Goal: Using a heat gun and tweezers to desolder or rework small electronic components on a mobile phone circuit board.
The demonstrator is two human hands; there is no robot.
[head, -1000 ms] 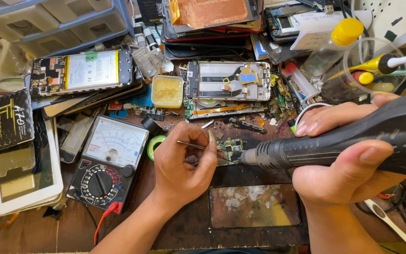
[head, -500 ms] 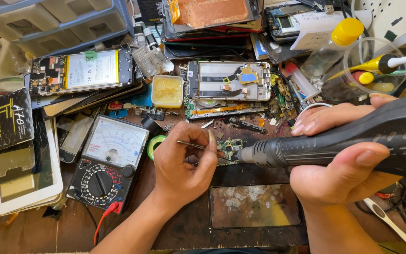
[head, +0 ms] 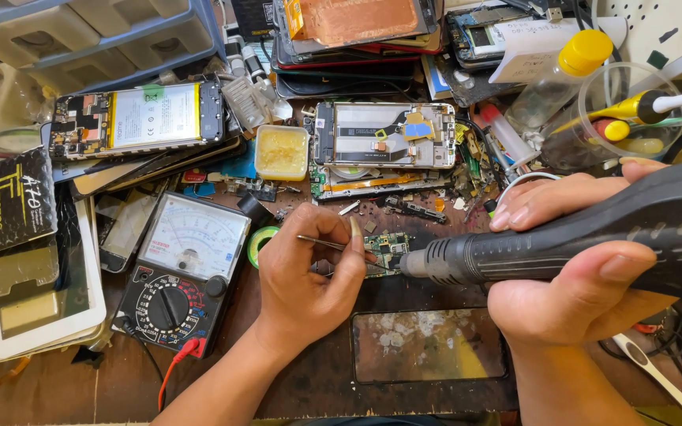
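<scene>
L hand (head: 309,272) pinches thin metal tweezers (head: 327,244), tips on the small green circuit board (head: 386,251) just right of its fingers. R hand (head: 586,276) wraps the black hot-air handle (head: 562,237); long axis runs left-right, nozzle touching board's right edge. L hand nearer. Vs 1 s ago: nozzle crept slightly left, R hand regripped.

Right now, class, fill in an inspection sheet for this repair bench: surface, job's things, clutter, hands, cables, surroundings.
Surface: dark wooden bench, worn, crowded.
Job's things: small green circuit board; tweezers; black hot-air handpiece, nozzle at the board.
Clutter: opened phones, analog multimeter, yellowish paste tub, yellow-capped bottle, glass panel.
Hands: left hand holds the tweezers; right hand grips the handpiece.
Cables: red multimeter lead.
Surroundings: grey drawer unit behind.
</scene>
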